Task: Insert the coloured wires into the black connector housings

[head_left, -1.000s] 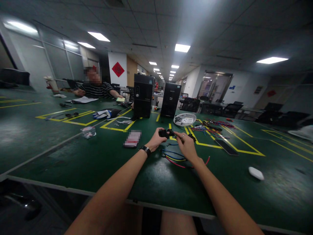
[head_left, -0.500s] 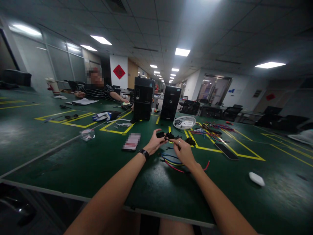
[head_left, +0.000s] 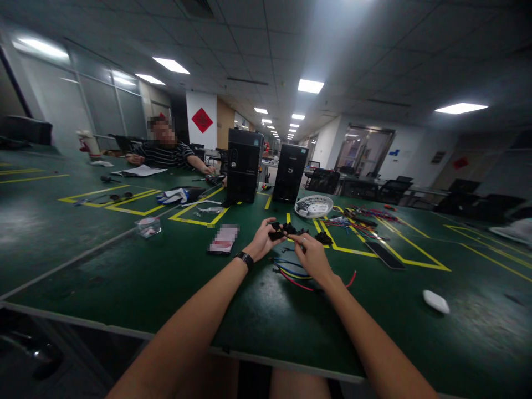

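Note:
My left hand [head_left: 262, 239], with a dark band on its wrist, grips a small black part [head_left: 275, 230] just above the table. My right hand [head_left: 310, 252], wearing a ring, has its fingers closed close to the part's right side. Whatever the right fingertips pinch is too small to make out. Several more black parts [head_left: 323, 238] lie in a loose row just beyond the hands. Under and beside my right hand, blue, yellow and red wires [head_left: 297, 277] rest on the green table [head_left: 266, 321].
Two black computer towers [head_left: 245, 166] stand beyond my hands. A white basket [head_left: 313, 206], bundled wires [head_left: 374, 215] and a dark flat strip [head_left: 384, 256] lie right; a phone [head_left: 223, 239] and small clear bag [head_left: 148, 226] lie left. A co-worker [head_left: 166, 152] sits across the table.
The black part has turned slightly in my left hand. My right hand has barely shifted. The co-worker's hand across the table has moved a little, and a pale yellowish item beside it no longer shows.

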`<state>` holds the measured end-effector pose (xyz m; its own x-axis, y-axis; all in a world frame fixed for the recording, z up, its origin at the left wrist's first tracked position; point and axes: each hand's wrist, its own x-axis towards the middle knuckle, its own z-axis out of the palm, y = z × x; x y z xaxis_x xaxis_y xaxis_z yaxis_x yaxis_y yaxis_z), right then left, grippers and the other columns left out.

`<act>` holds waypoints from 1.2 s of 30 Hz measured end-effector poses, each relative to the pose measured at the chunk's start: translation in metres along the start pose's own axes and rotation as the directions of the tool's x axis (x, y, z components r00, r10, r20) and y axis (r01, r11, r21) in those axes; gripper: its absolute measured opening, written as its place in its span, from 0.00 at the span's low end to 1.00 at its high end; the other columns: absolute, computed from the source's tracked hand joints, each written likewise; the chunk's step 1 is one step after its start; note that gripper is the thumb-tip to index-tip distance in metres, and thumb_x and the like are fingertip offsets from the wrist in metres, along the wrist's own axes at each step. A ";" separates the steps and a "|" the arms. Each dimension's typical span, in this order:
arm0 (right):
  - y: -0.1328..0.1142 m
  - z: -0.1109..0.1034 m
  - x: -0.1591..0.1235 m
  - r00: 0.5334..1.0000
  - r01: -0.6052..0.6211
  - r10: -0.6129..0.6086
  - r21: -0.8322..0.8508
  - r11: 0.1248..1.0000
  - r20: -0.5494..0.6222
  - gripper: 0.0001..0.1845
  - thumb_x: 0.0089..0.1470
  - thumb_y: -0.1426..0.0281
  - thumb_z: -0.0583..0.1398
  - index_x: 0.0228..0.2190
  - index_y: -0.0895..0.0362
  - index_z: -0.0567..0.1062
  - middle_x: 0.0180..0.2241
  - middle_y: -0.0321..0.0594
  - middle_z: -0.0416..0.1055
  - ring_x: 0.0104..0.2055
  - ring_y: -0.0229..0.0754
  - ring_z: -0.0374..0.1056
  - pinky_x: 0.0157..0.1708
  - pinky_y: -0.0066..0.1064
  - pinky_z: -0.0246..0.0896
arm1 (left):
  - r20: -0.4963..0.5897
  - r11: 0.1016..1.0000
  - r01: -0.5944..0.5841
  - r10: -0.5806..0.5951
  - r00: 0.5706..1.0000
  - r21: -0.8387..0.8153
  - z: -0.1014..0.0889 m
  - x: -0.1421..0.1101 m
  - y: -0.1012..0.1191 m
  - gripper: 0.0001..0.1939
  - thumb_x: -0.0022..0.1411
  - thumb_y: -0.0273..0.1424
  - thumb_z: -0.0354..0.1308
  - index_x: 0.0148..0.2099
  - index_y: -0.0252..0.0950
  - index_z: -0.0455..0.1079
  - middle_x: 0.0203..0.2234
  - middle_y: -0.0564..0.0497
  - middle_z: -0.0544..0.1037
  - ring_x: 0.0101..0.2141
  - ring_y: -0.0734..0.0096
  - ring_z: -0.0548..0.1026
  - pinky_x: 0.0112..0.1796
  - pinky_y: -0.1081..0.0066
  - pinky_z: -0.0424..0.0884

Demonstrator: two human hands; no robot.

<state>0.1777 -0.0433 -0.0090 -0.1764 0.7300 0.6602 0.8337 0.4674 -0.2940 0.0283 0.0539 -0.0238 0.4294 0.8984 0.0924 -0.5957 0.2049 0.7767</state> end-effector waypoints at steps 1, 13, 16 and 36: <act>0.001 0.000 0.000 1.000 -0.003 0.003 -0.008 1.000 0.006 0.19 0.58 0.75 0.52 0.49 0.54 0.73 0.39 0.43 0.72 0.41 0.43 0.69 0.43 0.33 0.62 | -0.002 1.000 -0.003 0.003 1.000 0.004 0.000 0.000 0.000 0.24 0.47 0.20 0.49 0.48 0.41 0.56 0.37 0.50 0.72 0.36 0.69 0.75 0.39 0.60 0.74; 0.001 0.004 -0.002 0.990 0.057 -0.052 -0.038 0.998 0.129 0.20 0.57 0.76 0.53 0.49 0.55 0.73 0.34 0.41 0.71 0.35 0.39 0.68 0.39 0.30 0.61 | 0.001 0.993 -0.054 0.054 0.999 0.106 -0.004 -0.002 -0.004 0.24 0.51 0.22 0.57 0.49 0.41 0.54 0.38 0.50 0.72 0.34 0.73 0.76 0.39 0.65 0.72; 0.001 0.005 -0.002 0.991 0.046 -0.043 -0.024 0.999 0.125 0.20 0.57 0.77 0.53 0.49 0.55 0.73 0.34 0.42 0.72 0.35 0.39 0.68 0.39 0.30 0.61 | 0.005 0.989 -0.055 0.055 0.998 0.134 -0.004 -0.002 -0.005 0.24 0.52 0.24 0.59 0.49 0.41 0.54 0.40 0.48 0.72 0.34 0.73 0.76 0.41 0.63 0.72; 0.003 0.013 -0.001 0.996 -0.040 0.045 -0.077 0.996 0.073 0.19 0.57 0.75 0.53 0.48 0.55 0.74 0.35 0.42 0.73 0.37 0.41 0.69 0.41 0.31 0.61 | -0.080 1.000 -0.003 0.005 0.997 0.020 -0.006 0.004 -0.010 0.21 0.49 0.22 0.48 0.46 0.41 0.56 0.36 0.50 0.73 0.34 0.68 0.77 0.38 0.61 0.73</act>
<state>0.1734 -0.0367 -0.0195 -0.1760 0.7850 0.5940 0.8779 0.3981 -0.2660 0.0320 0.0582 -0.0346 0.3710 0.9275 0.0457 -0.5834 0.1945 0.7886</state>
